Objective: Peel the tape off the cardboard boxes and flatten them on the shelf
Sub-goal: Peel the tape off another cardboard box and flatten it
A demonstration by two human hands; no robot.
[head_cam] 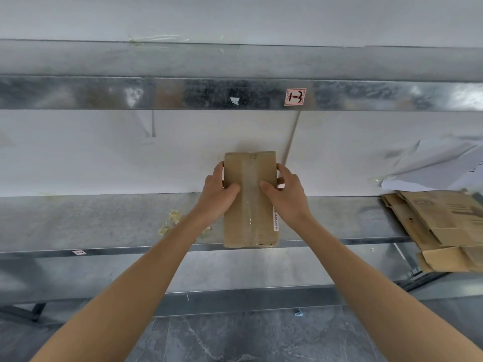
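Two bare forearms reach up from the bottom of the view to one sealed cardboard box (249,226), held lengthwise away from the person over the front edge of a metal shelf (104,220); whether its underside rests on the metal cannot be told. One strip of clear tape (248,184) runs down the middle of the box's top face, end to end. The left hand (217,194) grips the box's left side and the right hand (287,197) its right side, both near the far end, fingers wrapped round the side edges. Each thumb lies flat on the top face, one on either side of the tape, with the right thumb touching the strip's edge. One narrow white sticker (276,219) shows on the box's right edge, just below the right hand. On the shelf, one crumpled wad of peeled tape (171,222) lies left of the box, and one pile of flattened cardboard (444,226) sits well apart at the right end, overhanging the front edge, with a creased white sheet (431,165) behind it.
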